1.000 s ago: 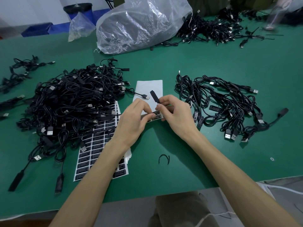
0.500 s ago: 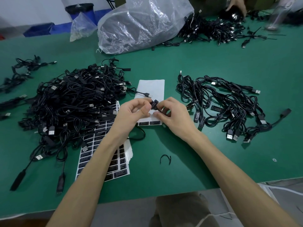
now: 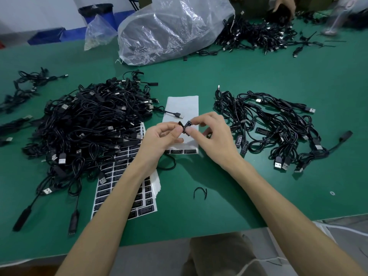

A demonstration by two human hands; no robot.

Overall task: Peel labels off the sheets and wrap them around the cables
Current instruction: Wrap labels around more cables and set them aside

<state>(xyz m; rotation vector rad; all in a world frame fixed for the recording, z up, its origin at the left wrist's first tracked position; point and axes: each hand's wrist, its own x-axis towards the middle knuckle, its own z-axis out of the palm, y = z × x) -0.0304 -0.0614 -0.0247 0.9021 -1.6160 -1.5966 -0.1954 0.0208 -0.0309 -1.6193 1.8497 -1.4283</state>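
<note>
Cable (image 3: pixel 180 123) and black label (image 3: pixel 187 127) are being held together just above a nearly bare label sheet (image 3: pixel 183 104): the left hand (image 3: pixel 159 141) is pinching the cable, and the right hand (image 3: pixel 216 140) is pinching the label onto it. A fuller sheet (image 3: pixel 107 193) is lying under the left forearm, beside the large cable pile (image 3: pixel 89 124); a smaller pile (image 3: pixel 278 128) is lying to the right on the green counter (image 3: pixel 199 76).

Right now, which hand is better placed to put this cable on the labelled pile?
Right, probably. The right hand pinches the label and lies beside the labelled pile; the left hand, also on the cable, is farther from it.
</note>
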